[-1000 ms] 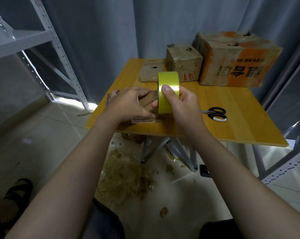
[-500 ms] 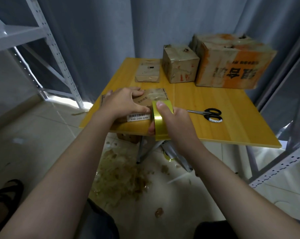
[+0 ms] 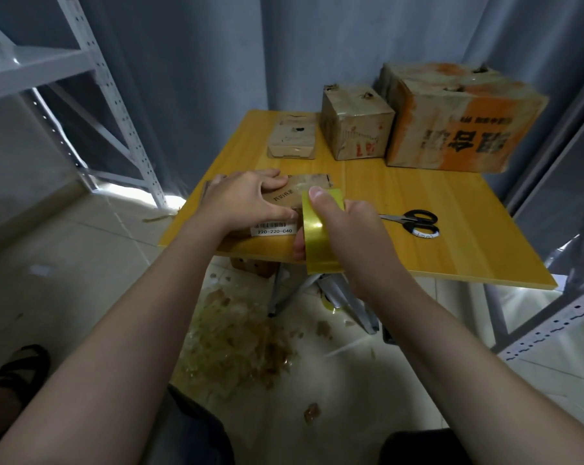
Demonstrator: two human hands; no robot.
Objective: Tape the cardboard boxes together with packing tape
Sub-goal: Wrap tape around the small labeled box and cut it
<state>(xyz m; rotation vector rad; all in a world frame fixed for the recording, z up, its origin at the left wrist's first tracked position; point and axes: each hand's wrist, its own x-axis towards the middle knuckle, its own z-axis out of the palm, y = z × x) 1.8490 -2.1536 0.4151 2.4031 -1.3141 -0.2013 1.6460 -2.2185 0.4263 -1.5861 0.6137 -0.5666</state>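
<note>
At table (image 3: 418, 182) edge | left grip (image 3: 247, 199) flat on box (image 3: 312, 182), mostly covering it | right grip (image 3: 354, 236) holds tape roll (image 3: 317, 243)

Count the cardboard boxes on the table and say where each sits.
4. A flat box under the left hand at the near edge; a small flat box at the back; a cube-shaped box beside it; a big orange box back right. More may hide under the table.

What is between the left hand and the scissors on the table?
The right hand, which grips the yellow tape roll, lies between the left hand and the scissors; the head view shows this.
</note>
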